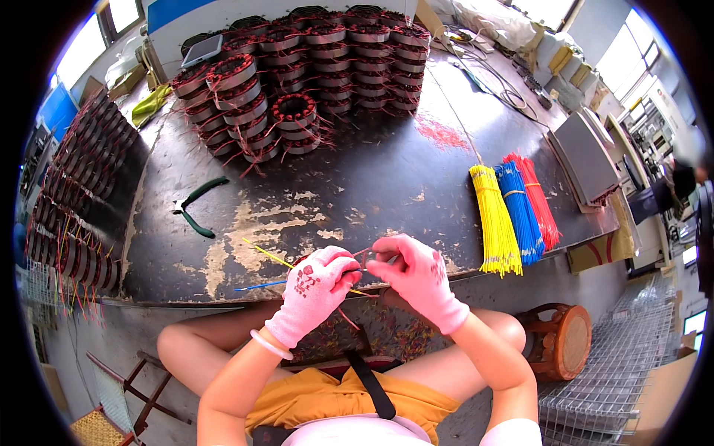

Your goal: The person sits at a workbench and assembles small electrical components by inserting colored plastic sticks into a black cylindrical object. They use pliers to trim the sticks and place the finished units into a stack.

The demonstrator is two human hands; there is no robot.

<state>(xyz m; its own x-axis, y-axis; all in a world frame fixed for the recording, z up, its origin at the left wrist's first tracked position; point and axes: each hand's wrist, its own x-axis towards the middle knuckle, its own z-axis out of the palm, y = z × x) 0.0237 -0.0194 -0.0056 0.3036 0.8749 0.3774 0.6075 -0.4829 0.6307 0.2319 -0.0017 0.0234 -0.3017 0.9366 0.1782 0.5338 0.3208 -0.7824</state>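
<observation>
My left hand (318, 290), in a pink glove, is closed at the near edge of the dark table. A yellow wire (269, 255) and a blue wire (262, 285) stick out to the left from beneath it. My right hand (418, 281), also gloved, faces it with thumb and fingertips pinched together. A thin red wire (362, 253) runs between the fingertips of both hands. Other reddish wire ends show below the left fingers. What lies under the left palm is hidden. Green-handled cutters (195, 228) rest open on the table to the left.
Bundles of yellow wires (494, 223), blue wires (521, 215) and red wires (538, 201) lie at the right. Wound motor stators (299, 134) stand stacked at the back, more stator stacks (82, 171) at far left. A wooden stool (569, 342) stands right of my knee.
</observation>
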